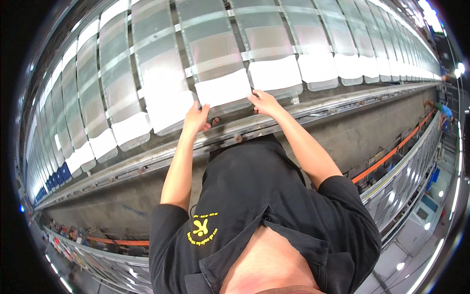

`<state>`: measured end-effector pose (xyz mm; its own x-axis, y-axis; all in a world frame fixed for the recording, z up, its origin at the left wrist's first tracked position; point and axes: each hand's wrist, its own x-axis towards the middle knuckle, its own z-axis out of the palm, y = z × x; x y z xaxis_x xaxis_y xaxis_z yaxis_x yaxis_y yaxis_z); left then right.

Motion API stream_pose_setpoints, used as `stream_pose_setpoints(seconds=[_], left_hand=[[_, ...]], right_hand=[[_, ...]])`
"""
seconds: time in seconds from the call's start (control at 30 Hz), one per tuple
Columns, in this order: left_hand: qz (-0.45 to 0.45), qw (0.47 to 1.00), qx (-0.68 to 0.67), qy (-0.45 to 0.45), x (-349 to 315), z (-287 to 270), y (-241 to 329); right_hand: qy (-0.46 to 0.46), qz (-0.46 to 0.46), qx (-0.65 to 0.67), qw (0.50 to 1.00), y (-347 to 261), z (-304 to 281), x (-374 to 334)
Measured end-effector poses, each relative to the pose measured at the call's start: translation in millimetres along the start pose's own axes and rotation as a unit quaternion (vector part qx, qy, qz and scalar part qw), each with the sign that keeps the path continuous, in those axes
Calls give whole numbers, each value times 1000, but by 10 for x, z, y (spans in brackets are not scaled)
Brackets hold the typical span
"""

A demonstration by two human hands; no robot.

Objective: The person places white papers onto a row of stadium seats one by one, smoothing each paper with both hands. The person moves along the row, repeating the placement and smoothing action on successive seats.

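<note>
A white fabric piece (223,88) lies across the near end of a glassy grey-green flat board (208,51). My left hand (197,117) is at this piece's near left corner, thumb and forefinger closed on its edge. At the near right corner, the fingers of my right hand (264,103) are pinched on the same edge. The fingertips are partly hidden. Another white fabric piece (274,73) covers the board to the right, and a larger, glaring white piece (169,110) lies on the board to the left.
Many similar boards run in a long row to both sides, several with blue pieces (61,174) at the far left. A metal rail (338,100) passes along their near ends. Behind me is a metal rack (406,166) with an orange bar (391,153). Another person (444,112) stands far right.
</note>
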<state>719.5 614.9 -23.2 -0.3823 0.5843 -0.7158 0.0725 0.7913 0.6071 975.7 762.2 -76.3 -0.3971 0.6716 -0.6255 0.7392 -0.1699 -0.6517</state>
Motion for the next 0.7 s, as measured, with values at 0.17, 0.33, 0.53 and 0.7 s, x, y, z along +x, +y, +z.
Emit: stream_pose_setpoints(seconds=[0.17, 0.33, 0.53, 0.7], left_hand=[[126, 989, -4, 72, -115, 117, 109], [115, 992, -48, 0, 377, 798, 723], [71, 996, 4, 58, 990, 1526, 1357], [25, 993, 78, 84, 1222, 1714, 1479]], right_hand=[[94, -44, 35, 994, 443, -1043, 19], [174, -105, -54, 978, 739, -1912, 595], [45, -46, -12, 998, 424, -2214, 1135], [94, -162, -200, 962, 514, -2351, 1295]])
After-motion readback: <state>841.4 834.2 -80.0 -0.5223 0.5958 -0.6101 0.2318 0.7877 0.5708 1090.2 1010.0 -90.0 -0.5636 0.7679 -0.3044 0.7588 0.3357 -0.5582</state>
